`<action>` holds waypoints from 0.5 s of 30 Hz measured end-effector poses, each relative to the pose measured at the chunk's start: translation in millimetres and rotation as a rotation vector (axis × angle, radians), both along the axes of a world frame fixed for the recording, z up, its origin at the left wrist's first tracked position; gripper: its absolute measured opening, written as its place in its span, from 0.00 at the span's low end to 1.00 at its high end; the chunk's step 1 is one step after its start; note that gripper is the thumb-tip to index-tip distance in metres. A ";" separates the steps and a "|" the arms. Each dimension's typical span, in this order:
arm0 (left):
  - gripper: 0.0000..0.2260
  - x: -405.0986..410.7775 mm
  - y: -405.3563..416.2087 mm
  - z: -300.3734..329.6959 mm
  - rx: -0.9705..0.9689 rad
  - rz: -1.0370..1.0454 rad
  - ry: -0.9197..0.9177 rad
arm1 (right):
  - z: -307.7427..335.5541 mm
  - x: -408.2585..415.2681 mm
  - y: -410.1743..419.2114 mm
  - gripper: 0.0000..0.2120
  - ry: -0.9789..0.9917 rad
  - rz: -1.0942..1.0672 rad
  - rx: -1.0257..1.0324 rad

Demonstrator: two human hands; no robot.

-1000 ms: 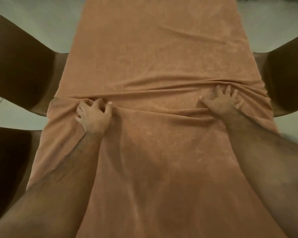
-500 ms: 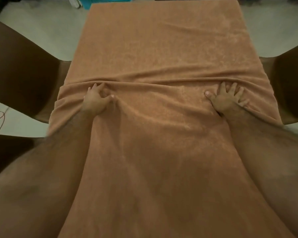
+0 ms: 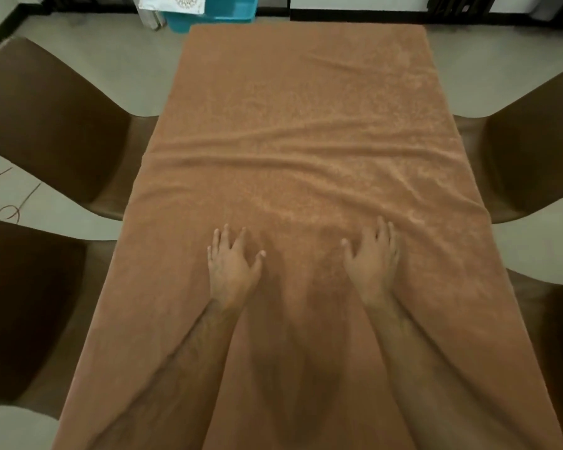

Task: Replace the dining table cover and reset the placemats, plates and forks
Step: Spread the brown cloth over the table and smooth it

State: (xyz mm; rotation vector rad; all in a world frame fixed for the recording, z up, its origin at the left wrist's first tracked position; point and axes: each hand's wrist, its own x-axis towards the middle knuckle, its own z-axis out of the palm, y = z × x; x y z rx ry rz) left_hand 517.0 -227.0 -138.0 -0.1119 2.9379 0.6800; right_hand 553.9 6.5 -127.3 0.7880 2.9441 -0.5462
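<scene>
The cover [image 3: 306, 125] lies over the whole bench, reaching its far edge and hanging over both long sides. Your left hand [image 3: 231, 264] and right hand [image 3: 372, 261] rest flat on it near the middle, somewhat toward the near edge, fingers spread and straight, pinching nothing.

Wrinkles [image 3: 306, 157] run from one long side to the other just beyond your fingertips, with more ridges slanting toward the right edge. That is likely where it goes wrong: press forward with flat palms and the loose cloth will probably bunch against those folds rather than flatten. Push too hard and you could drag the whole cover toward the far edge and leave its overhang uneven.

Chairs [image 3: 62, 125] stand close against both long sides, so cloth hanging there may snag on a seat as it shifts.

No placemats, plates or forks are on the bench; set on ridges, a plate could rock or sit crooked. A blue bin [image 3: 215, 13] stands on the floor past the far edge.
</scene>
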 end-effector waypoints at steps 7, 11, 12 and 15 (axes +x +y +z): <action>0.30 107.1 -3.5 5.6 0.003 -0.033 -0.116 | -2.2 135.6 -37.5 0.36 -0.111 0.067 0.005; 0.30 170.7 -5.7 9.5 -0.005 -0.041 -0.147 | -0.3 183.0 -44.9 0.40 -0.235 0.046 0.006; 0.30 186.9 -7.6 9.3 -0.020 -0.038 -0.165 | 1.0 193.4 -45.0 0.40 -0.245 0.050 0.005; 0.30 229.5 -12.5 6.6 -0.054 -0.022 -0.204 | 1.1 221.1 -44.1 0.40 -0.278 0.093 0.006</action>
